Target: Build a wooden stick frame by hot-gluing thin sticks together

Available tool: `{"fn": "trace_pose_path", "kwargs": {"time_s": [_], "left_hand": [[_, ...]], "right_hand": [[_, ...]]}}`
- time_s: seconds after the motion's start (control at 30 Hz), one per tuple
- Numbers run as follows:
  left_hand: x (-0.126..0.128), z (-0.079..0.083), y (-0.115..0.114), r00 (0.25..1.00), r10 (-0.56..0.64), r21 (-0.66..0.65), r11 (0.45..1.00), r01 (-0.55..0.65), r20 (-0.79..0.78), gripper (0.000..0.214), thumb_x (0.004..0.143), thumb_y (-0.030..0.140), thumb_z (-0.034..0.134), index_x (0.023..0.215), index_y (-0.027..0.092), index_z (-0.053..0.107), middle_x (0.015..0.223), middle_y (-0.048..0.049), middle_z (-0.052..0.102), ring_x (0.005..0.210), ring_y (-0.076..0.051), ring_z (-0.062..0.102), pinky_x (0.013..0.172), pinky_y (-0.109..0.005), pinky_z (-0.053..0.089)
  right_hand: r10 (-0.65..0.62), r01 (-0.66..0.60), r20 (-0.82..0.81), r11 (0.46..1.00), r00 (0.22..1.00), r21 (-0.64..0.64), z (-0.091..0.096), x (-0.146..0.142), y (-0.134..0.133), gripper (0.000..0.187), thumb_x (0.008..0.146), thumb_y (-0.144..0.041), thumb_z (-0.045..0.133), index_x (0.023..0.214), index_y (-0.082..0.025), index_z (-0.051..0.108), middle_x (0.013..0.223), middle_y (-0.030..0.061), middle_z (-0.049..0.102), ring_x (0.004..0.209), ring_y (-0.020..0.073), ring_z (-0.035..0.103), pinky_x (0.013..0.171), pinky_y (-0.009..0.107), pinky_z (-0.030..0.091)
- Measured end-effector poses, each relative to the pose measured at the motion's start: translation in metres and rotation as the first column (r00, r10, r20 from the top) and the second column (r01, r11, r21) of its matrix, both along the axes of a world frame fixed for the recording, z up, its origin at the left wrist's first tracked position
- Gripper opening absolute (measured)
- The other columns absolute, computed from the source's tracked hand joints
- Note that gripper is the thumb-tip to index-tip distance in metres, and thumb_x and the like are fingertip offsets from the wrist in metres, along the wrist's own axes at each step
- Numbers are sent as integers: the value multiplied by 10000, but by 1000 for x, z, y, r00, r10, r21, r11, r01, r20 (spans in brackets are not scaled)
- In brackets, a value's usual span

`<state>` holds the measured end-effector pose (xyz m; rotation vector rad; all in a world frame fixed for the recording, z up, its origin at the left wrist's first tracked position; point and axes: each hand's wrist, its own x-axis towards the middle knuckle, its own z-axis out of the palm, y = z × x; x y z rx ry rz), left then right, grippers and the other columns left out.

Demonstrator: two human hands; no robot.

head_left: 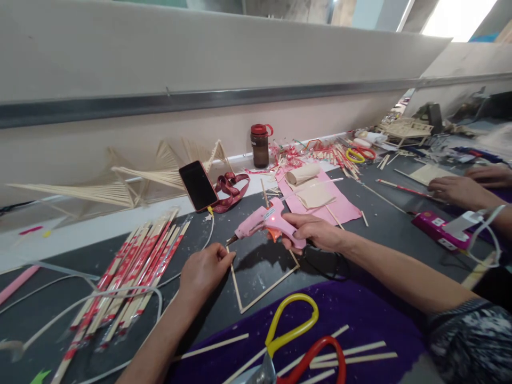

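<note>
My right hand (310, 232) is wrapped round the handle of a pink hot glue gun (256, 221), which has a small red light lit on its side. Its dark nozzle points down and left at the upper left end of a frame of thin wooden sticks (270, 290) lying on the dark tabletop. At that same end, my left hand (206, 269) pinches a stick of the frame between thumb and finger. A clear glue stick (316, 184) juts from the gun's back. The frame's far side is partly hidden by the gun and my right hand.
Scissors (292, 325) with yellow and red handles lie on purple cloth near me. Wrapped chopsticks (132, 277), a phone (198, 185) on a cable and a bottle (260, 146) stand around. A power strip (440, 230) and another person's hands (460, 189) are at right.
</note>
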<state>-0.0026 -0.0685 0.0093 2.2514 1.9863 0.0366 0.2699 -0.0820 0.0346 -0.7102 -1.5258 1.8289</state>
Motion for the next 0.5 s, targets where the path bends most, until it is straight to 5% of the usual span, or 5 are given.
{"fn": "trace_pose_path", "kwargs": {"time_s": [0.5], "left_hand": [[-2, 2, 2, 1000, -17, -12, 1000, 17, 1, 291, 809, 479, 437, 746, 234, 581, 742, -44, 687, 743, -248, 646, 583, -286, 320]], "right_hand": [[31, -40, -91, 994, 995, -97, 9, 3, -28, 449, 648, -79, 503, 1093, -140, 488, 867, 15, 588, 597, 78, 530, 569, 223, 416]]}}
